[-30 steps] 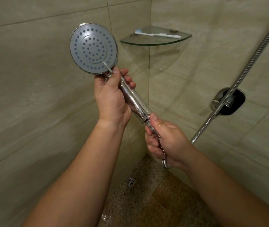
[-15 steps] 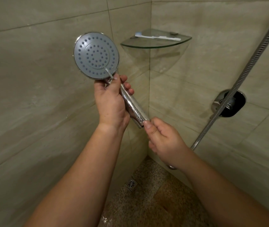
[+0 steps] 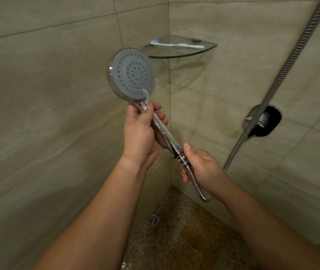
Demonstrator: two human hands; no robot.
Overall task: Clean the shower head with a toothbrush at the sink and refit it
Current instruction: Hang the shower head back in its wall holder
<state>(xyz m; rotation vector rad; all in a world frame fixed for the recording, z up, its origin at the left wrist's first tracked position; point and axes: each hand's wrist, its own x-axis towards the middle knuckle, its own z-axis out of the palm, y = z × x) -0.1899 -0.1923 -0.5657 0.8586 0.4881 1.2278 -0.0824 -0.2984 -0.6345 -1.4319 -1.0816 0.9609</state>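
Shower head held at the hose joint in the shower corner

The shower head (image 3: 131, 74) is gripped by its handle in the left hand (image 3: 141, 133); the nut of the hose (image 3: 192, 178) is pinched by the right hand (image 3: 200, 164). Should the wet chrome slip, the head could be dropped onto the floor (image 3: 174, 240).

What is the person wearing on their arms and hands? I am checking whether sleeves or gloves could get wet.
Nothing shows on either: the left hand and right hand are bare, without gloves, and both forearms are uncovered up to the picture's edge. No watch, ring or wristband is visible. The fingernails look short.
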